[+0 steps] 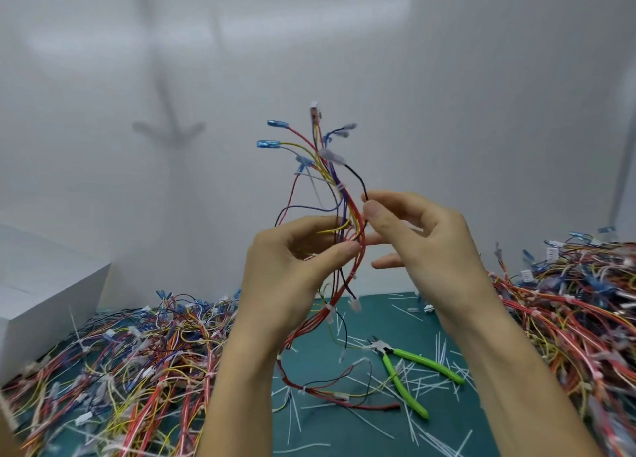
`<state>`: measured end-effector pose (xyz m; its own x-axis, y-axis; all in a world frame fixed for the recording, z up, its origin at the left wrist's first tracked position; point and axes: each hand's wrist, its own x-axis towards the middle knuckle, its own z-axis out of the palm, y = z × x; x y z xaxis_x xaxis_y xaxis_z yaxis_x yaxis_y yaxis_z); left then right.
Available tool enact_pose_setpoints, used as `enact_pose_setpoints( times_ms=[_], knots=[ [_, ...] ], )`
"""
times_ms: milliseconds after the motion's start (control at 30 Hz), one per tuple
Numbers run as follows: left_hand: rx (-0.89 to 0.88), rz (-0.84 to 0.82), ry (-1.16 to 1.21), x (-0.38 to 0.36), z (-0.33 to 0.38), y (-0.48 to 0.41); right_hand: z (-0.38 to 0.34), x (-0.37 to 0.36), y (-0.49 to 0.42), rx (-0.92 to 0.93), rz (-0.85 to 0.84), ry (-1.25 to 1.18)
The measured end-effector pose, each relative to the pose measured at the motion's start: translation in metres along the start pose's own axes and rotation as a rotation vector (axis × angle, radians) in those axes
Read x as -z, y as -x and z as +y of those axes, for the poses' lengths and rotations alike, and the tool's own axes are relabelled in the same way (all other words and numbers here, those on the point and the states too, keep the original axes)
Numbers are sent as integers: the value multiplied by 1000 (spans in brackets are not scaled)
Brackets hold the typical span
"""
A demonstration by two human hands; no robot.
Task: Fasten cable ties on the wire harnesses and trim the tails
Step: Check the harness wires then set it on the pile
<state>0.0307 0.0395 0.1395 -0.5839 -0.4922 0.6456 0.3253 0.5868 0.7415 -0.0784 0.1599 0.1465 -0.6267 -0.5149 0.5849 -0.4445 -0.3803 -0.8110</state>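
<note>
Fingers (339,250) pinching wire harness (347,205), multicoloured strands (mostly red), blue terminals (265,143) splayed

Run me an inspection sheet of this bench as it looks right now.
Surface: green mat, bare in patches.
Job's things: harness held upright; cutters lying on the mat, untouched.
Clutter: trimmed tails scattered over the mat.
Hands: left hand grips the harness; right hand pinches it higher up.
Cables: left pile and right pile of harnesses, tangled.
Surroundings: white box at left; white wall behind.
</note>
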Motion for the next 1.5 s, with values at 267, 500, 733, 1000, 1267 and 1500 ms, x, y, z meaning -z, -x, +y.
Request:
enact_pose_setpoints(
  times_ms=[267, 500, 733, 1000, 1267, 1500],
  knots=[
    [-19, 124, 283, 0, 3, -2, 2, -3, 4, -193, -358, 83],
    [-17, 60, 360, 3, 2, -1, 7, -18, 5, -21, -121, 77],
    [88, -99, 299, 9, -6, -1, 4, -17, 6, 42, -63, -24],
    [375, -495, -126, 25, -29, 6, -1, -4, 1, 20, 96, -206],
    [535, -590, -368, 25, -48, 9, -4, 13, -3, 17, 240, -297],
    [538, -278, -110, 26, -48, 7, -4, 16, -3, -33, 240, -359]
  ],
)
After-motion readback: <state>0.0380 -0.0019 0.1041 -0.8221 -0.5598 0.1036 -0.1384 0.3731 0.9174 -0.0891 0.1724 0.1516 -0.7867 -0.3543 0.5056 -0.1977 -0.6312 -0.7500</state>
